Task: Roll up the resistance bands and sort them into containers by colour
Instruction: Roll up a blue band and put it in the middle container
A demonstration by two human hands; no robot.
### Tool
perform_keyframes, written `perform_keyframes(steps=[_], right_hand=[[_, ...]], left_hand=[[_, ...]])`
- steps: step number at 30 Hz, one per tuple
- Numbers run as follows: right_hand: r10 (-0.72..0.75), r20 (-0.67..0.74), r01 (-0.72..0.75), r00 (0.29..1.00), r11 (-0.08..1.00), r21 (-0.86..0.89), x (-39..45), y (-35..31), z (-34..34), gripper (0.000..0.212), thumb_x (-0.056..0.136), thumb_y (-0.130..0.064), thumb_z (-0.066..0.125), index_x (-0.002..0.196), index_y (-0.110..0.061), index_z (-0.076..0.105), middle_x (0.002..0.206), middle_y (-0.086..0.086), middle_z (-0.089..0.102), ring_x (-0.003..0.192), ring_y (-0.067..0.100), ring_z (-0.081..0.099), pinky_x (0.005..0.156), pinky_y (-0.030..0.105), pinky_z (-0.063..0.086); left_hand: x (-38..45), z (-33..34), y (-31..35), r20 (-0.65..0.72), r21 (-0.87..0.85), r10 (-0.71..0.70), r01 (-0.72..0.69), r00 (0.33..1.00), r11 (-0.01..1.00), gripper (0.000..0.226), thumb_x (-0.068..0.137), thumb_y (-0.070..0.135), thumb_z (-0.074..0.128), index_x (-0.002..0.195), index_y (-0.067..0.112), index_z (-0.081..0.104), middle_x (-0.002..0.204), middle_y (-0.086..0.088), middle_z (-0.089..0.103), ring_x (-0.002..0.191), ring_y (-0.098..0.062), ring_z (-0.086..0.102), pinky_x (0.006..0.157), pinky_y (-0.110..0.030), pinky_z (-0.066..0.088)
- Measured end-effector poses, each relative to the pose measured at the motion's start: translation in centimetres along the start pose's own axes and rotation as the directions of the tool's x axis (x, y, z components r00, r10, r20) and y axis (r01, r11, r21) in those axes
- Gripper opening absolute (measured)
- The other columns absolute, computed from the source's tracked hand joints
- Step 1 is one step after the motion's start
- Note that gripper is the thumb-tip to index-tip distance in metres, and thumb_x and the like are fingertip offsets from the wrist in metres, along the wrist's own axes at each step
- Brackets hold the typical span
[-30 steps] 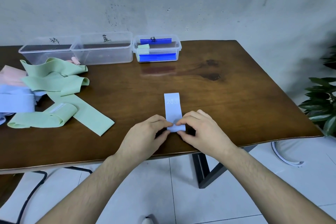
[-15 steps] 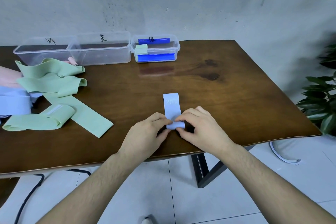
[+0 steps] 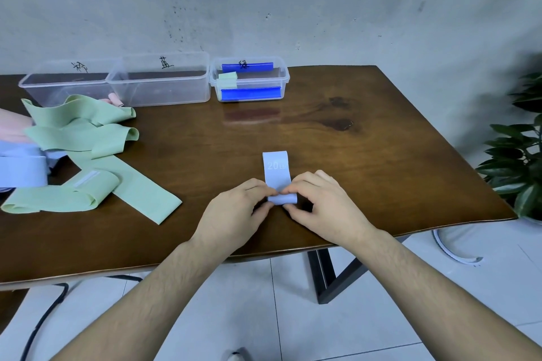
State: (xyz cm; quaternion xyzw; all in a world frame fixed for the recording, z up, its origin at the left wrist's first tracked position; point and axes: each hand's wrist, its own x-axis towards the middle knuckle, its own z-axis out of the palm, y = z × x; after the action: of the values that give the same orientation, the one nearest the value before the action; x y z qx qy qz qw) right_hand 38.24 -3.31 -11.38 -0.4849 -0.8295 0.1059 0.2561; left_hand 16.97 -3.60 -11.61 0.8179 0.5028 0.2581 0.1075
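Note:
A light blue band [image 3: 275, 170] marked "20" lies flat near the table's front edge, its near end rolled into a small coil. My left hand [image 3: 234, 211] and my right hand [image 3: 322, 205] pinch that coil from either side with thumbs and fingertips. Loose green bands [image 3: 88, 141] lie in a heap at the left, over blue bands [image 3: 22, 174] and a pink one [image 3: 8, 126]. At the back stand three clear containers: the left [image 3: 67, 85], the middle [image 3: 164, 82] and the right [image 3: 249, 79], which holds a rolled green band [image 3: 227, 79].
The brown table's front edge [image 3: 293, 252] runs just under my wrists. A potted plant [image 3: 519, 155] stands off the right side. A black cable [image 3: 44, 316] hangs below the table at the left, over a tiled floor.
The roll has grown a little and the flat blue strip is shorter; both hands edged away from me along the band. The view shifted slightly.

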Motion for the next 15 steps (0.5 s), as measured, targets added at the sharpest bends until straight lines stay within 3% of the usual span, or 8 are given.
perform_keyframes(steps=[3,8,15], right_hand=[[0.018,0.006,-0.018,1.000,1.000,0.012,0.16,0.07,-0.02,0.023,0.091,-0.031,0.070,0.114,-0.030,0.071,0.108,-0.018,0.061,0.097,0.008,0.050,0.091,0.036,0.047],[0.033,0.021,-0.033,0.999,0.999,0.011,0.66,0.30,-0.19,0.025,0.093,-0.034,0.068,0.117,-0.028,0.071,0.109,-0.019,0.062,0.098,0.007,0.047,0.094,0.035,0.046],[0.032,0.038,-0.031,0.999,0.999,-0.007,0.68,0.52,-0.20,0.033,0.091,-0.035,0.069,0.124,-0.031,0.067,0.114,-0.018,0.058,0.100,0.008,0.046,0.096,0.030,0.043]], left_hand=[[0.01,0.02,0.05,-0.008,-0.024,-0.002,0.001,1.000,1.000,0.022,0.096,0.027,0.062,0.116,0.026,0.068,0.111,0.017,0.061,0.085,-0.005,0.057,0.069,-0.021,0.049],[-0.30,0.30,0.24,-0.060,0.011,0.064,-0.063,0.996,0.998,0.021,0.088,0.017,0.072,0.109,0.020,0.071,0.108,0.013,0.062,0.072,-0.007,0.055,0.055,-0.017,0.042],[0.41,0.14,-0.12,-0.023,0.060,0.032,-0.031,0.999,0.998,0.026,0.088,0.028,0.072,0.114,0.025,0.069,0.112,0.016,0.063,0.070,-0.011,0.061,0.054,-0.021,0.040]])
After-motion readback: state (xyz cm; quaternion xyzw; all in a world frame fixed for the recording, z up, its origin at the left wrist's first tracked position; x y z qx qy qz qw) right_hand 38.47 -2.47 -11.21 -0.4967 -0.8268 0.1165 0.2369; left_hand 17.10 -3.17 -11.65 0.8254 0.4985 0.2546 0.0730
